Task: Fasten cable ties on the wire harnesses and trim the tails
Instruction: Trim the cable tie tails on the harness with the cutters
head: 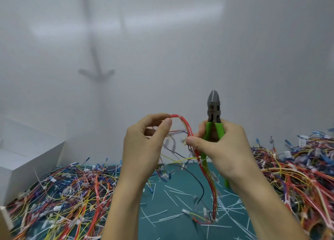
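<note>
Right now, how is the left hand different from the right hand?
The left hand pinches only the red wire harness near its top bend. The right hand pinches it lower and also grips green-handled cutting pliers, tips pointing up. Both hold the same harness above the teal mat.

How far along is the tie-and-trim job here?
Done: trimmed tails litter the mat. In hand: the left hand and right hand hold a red harness bearing a tie; the right also grips the cutters. Remaining: harness piles on both sides, tied or not I cannot tell.
</note>
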The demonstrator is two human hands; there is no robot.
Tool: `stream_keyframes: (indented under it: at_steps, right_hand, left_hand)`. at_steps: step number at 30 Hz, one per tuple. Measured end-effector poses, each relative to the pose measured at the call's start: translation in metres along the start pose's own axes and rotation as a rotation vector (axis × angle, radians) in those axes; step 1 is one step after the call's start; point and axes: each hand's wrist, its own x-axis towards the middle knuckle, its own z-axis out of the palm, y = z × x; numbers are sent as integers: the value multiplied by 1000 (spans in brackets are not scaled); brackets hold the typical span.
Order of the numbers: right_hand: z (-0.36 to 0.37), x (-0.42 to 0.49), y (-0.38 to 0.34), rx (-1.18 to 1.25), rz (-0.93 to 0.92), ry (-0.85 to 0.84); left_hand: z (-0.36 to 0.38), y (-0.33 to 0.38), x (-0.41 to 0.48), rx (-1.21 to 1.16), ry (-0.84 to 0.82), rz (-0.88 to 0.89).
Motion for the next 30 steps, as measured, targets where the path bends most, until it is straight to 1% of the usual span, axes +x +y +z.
stream_keyframes:
  at_steps: [2, 3, 6, 7, 8, 14, 17, 22, 24, 26, 30]
  right_hand:
    - [-2, 2, 2, 51, 24, 58]
    - [-4, 3, 3, 87, 36, 80]
    - [-8, 6, 5, 200, 58, 140]
    - [-10, 7, 6, 223, 62, 155]
    - [-12, 7, 7, 238, 65, 165]
    - [-20, 11, 11, 284, 97, 204]
    - [-21, 13, 12, 302, 121, 195]
    - [-18, 12, 12, 308, 145, 162]
    - [-17, 11, 11, 305, 152, 131]
    - [-16, 10, 9, 302, 154, 106]
    - [-10, 8, 7, 294, 122, 61]
  left_hand:
    - [-6, 4, -1, 101, -26, 56]
    - [-10, 6, -2, 147, -84, 88]
    - [-15, 14, -6, 316, -403, 119]
    - [-14, 15, -7, 365, -473, 128]
    - [-11, 15, -7, 391, -500, 143]
    - [-7, 12, -6, 342, -459, 198]
    - [-13, 8, -3, 255, -362, 167]
    - [-7, 6, -1, 108, -279, 107]
    - [0, 5, -1, 81, -225, 76]
    - [8, 4, -2, 103, -185, 79]
    - [21, 7, -9, 118, -234, 101]
